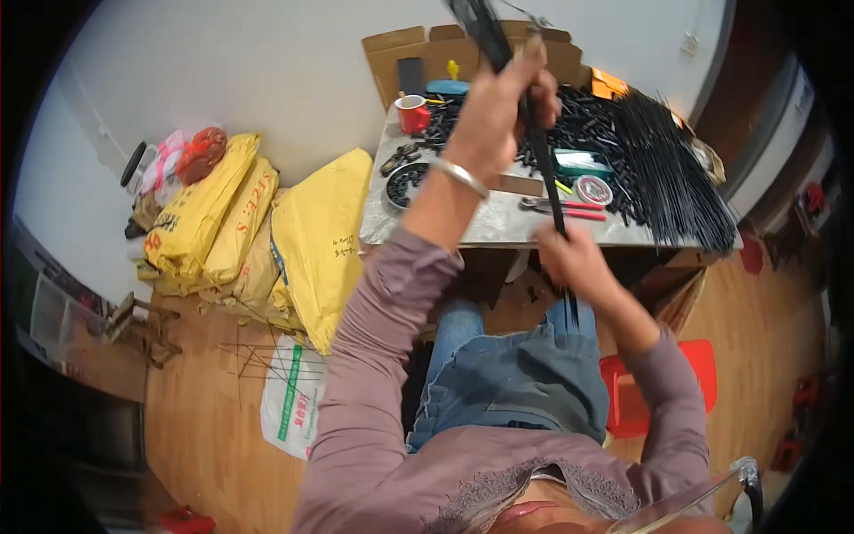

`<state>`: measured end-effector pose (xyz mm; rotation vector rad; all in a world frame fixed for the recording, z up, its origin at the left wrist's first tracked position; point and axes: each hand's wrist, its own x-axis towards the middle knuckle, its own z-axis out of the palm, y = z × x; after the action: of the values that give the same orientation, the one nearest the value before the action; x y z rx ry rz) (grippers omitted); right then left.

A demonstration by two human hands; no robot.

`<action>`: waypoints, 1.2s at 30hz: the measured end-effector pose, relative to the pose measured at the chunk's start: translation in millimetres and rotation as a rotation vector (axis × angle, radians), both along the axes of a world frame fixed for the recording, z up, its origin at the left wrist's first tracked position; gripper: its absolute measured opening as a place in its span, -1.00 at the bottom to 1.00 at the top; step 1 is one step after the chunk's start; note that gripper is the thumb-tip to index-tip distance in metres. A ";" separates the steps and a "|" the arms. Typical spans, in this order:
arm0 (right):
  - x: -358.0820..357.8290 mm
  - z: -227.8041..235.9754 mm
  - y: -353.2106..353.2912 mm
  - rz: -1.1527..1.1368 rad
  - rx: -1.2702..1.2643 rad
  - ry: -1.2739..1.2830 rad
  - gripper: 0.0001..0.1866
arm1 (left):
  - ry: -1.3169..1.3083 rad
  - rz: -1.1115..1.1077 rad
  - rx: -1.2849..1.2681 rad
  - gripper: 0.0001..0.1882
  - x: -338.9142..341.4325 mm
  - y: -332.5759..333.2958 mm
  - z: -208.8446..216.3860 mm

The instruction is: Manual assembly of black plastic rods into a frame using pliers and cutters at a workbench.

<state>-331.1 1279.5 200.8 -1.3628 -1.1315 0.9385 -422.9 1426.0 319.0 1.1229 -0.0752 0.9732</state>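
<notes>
My left hand point(500, 111) is raised over the work table point(498, 222) and grips the upper part of a bundle of thin black rods point(544, 160). The bundle runs from the top of the picture down to my lap. My right hand point(574, 258) is closed around the same bundle lower down, at the table's near edge. A silver bangle sits on my left wrist. Behind my hands, a big fan of long black rods point(667, 169) and a heap of small black parts point(583, 120) cover the table's right half.
A red mug point(412, 114), a dark bowl of small parts point(405, 184), red-handled pliers point(560, 206) and a round tin point(593, 190) lie on the table. Yellow sacks point(325, 240) lean at the left. A red stool point(654, 387) stands at my right. An open cardboard box point(418, 49) is behind.
</notes>
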 end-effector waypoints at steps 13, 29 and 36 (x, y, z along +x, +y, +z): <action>34.8 -84.1 166.1 -0.163 0.177 -0.049 -0.66 | 0.470 0.140 0.154 -0.69 53.9 59.5 -78.1; 0.5 11.1 81.3 0.128 0.095 0.399 -0.74 | 0.194 -0.191 -0.372 -0.71 4.3 101.6 -80.0; 19.5 2.0 61.6 0.012 0.114 0.080 -0.73 | 0.288 0.032 -0.265 -0.79 7.7 85.7 -81.2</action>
<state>-311.6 1341.1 202.8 -1.2177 -1.1166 0.9156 -415.2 1511.7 237.9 1.0095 0.2977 0.8139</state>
